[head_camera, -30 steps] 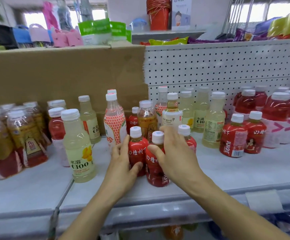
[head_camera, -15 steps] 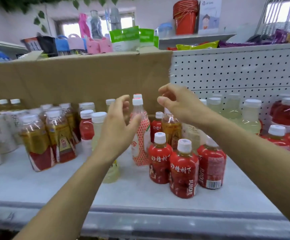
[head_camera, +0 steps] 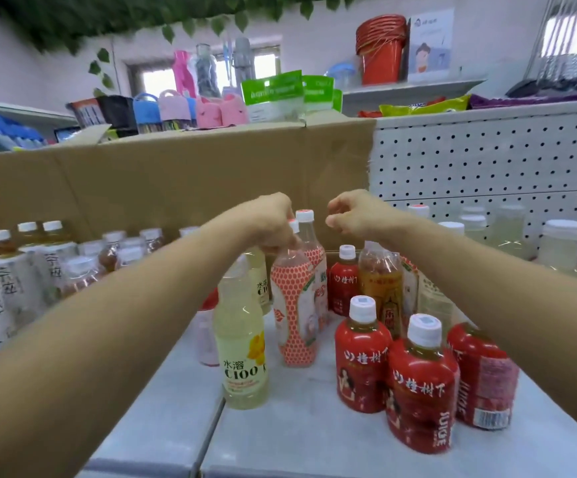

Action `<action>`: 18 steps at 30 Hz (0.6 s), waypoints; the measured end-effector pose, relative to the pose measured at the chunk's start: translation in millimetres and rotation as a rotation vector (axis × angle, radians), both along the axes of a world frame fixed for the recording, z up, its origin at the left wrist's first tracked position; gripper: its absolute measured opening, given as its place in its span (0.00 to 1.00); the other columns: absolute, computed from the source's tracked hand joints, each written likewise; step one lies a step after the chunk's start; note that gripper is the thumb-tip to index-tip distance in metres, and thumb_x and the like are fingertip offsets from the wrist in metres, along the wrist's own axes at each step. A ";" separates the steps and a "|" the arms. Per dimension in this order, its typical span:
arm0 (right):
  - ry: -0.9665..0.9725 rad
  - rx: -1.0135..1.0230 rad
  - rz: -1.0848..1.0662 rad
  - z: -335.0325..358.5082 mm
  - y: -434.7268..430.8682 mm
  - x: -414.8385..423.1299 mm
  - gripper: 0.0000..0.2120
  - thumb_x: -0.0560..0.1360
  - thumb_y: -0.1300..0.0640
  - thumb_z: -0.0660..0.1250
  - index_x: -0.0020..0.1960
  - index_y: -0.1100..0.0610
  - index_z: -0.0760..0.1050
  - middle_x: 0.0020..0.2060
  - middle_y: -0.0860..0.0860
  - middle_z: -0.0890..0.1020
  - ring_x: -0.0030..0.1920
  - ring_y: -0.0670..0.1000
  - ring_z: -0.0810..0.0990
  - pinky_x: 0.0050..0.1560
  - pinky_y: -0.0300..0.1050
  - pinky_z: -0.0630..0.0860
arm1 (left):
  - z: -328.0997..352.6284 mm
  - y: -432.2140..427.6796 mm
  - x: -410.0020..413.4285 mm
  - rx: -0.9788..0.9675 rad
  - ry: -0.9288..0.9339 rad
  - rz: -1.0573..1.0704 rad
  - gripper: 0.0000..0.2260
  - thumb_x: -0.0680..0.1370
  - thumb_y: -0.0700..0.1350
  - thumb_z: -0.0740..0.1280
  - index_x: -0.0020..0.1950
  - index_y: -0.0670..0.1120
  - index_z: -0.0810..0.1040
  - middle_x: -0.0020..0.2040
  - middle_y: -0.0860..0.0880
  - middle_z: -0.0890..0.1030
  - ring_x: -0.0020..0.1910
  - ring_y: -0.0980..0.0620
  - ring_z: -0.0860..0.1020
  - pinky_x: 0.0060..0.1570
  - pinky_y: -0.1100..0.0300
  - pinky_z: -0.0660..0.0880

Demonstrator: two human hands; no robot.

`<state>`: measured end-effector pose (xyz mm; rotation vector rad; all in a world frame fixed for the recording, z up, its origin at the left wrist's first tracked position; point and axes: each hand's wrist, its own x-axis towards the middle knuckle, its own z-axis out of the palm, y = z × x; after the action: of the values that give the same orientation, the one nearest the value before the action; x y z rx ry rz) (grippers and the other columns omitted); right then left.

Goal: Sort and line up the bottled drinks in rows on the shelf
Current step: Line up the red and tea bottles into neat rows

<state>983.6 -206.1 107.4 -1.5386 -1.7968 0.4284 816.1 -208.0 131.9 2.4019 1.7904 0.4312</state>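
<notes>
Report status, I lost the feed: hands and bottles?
Left hand grips orange-patterned bottle by neck. Right hand curled, empty. Red juice bottles clustered front right.

This is a small shop. A brown cardboard sheet (head_camera: 176,174) lines the back of a grey shelf (head_camera: 314,439). In front of the cardboard stand many bottled drinks (head_camera: 363,357) of several brands, several alike of each. To its right runs white pegboard backing (head_camera: 487,160). Above it lie green packets (head_camera: 273,94), pink and blue cases (head_camera: 169,106), snack bags (head_camera: 425,106) and stacked red buckets (head_camera: 382,50).
</notes>
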 end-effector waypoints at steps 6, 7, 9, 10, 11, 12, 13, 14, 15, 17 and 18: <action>0.067 -0.157 0.043 -2.8 21.3 -22.2 0.19 0.79 0.54 0.68 0.66 0.62 0.74 0.47 0.53 0.81 0.42 0.49 0.79 0.43 0.41 0.75 | 8.2 24.2 -28.8 -0.156 -0.159 -0.092 0.09 0.76 0.41 0.74 0.55 0.43 0.81 0.46 0.44 0.85 0.39 0.53 0.83 0.36 0.65 0.81; 0.095 -0.181 0.042 -3.6 25.9 -25.6 0.18 0.78 0.53 0.69 0.63 0.62 0.76 0.41 0.51 0.80 0.37 0.47 0.77 0.39 0.41 0.73 | 5.0 28.2 -34.0 -0.165 -0.194 -0.102 0.09 0.76 0.42 0.74 0.55 0.43 0.81 0.46 0.44 0.85 0.40 0.52 0.83 0.39 0.63 0.81; 0.134 -0.198 0.029 -7.7 33.7 -31.0 0.16 0.77 0.52 0.71 0.60 0.61 0.76 0.42 0.51 0.81 0.37 0.47 0.77 0.39 0.40 0.73 | -2.5 35.2 -44.2 -0.202 -0.279 -0.121 0.09 0.77 0.45 0.73 0.54 0.42 0.81 0.47 0.43 0.85 0.46 0.49 0.84 0.50 0.56 0.82; 0.163 -0.192 0.025 -11.2 37.3 -32.8 0.16 0.77 0.53 0.71 0.60 0.60 0.76 0.46 0.53 0.82 0.41 0.47 0.79 0.43 0.41 0.75 | -6.3 37.5 -48.3 -0.224 -0.320 -0.131 0.10 0.77 0.46 0.73 0.54 0.41 0.82 0.48 0.42 0.85 0.47 0.48 0.84 0.54 0.54 0.82; 0.189 -0.175 0.016 -14.8 40.4 -34.2 0.16 0.77 0.54 0.71 0.61 0.60 0.76 0.50 0.54 0.83 0.45 0.49 0.81 0.47 0.43 0.77 | -10.0 39.6 -51.8 -0.239 -0.358 -0.139 0.11 0.77 0.47 0.72 0.53 0.40 0.82 0.49 0.41 0.85 0.48 0.47 0.84 0.55 0.52 0.81; 0.207 -0.150 0.008 -18.0 42.3 -35.3 0.16 0.77 0.54 0.71 0.61 0.60 0.77 0.52 0.55 0.83 0.47 0.49 0.81 0.51 0.44 0.77 | -13.6 41.7 -55.3 -0.242 -0.390 -0.149 0.12 0.77 0.48 0.72 0.53 0.39 0.82 0.51 0.40 0.85 0.49 0.45 0.84 0.57 0.50 0.81; 0.216 -0.128 0.000 -20.4 43.1 -35.7 0.15 0.77 0.55 0.71 0.61 0.60 0.77 0.51 0.55 0.83 0.48 0.50 0.81 0.53 0.45 0.77 | -16.8 43.3 -58.0 -0.237 -0.414 -0.160 0.13 0.78 0.49 0.72 0.52 0.39 0.82 0.51 0.39 0.85 0.50 0.44 0.84 0.57 0.48 0.80; 0.218 -0.108 -0.007 -22.1 43.4 -35.7 0.14 0.77 0.55 0.71 0.60 0.61 0.78 0.50 0.54 0.83 0.47 0.49 0.82 0.53 0.45 0.77 | -19.8 45.1 -60.3 -0.225 -0.436 -0.172 0.13 0.78 0.49 0.72 0.51 0.39 0.82 0.51 0.38 0.85 0.51 0.43 0.84 0.58 0.46 0.80; 0.221 -0.093 -0.011 -22.8 43.3 -35.2 0.13 0.77 0.56 0.70 0.59 0.61 0.78 0.49 0.54 0.84 0.47 0.49 0.82 0.51 0.44 0.77 | -22.0 46.5 -62.1 -0.211 -0.456 -0.187 0.13 0.78 0.49 0.72 0.51 0.39 0.82 0.51 0.38 0.85 0.51 0.42 0.84 0.58 0.44 0.79; 0.229 -0.061 -0.014 -22.4 41.1 -34.5 0.13 0.77 0.56 0.70 0.59 0.60 0.78 0.50 0.54 0.84 0.47 0.49 0.81 0.46 0.41 0.76 | -24.3 50.1 -63.4 -0.181 -0.494 -0.215 0.11 0.78 0.48 0.71 0.50 0.40 0.82 0.48 0.39 0.85 0.51 0.41 0.84 0.57 0.44 0.80; 0.232 -0.040 -0.018 -21.8 39.5 -34.3 0.13 0.78 0.56 0.70 0.60 0.60 0.78 0.51 0.54 0.83 0.48 0.49 0.81 0.45 0.41 0.75 | -23.9 51.7 -63.3 -0.162 -0.513 -0.228 0.10 0.78 0.47 0.71 0.49 0.40 0.81 0.46 0.41 0.85 0.49 0.42 0.84 0.56 0.45 0.80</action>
<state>949.3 -166.6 85.6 -1.4655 -1.6029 0.6116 752.8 -156.3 108.0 2.1000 1.2663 0.7571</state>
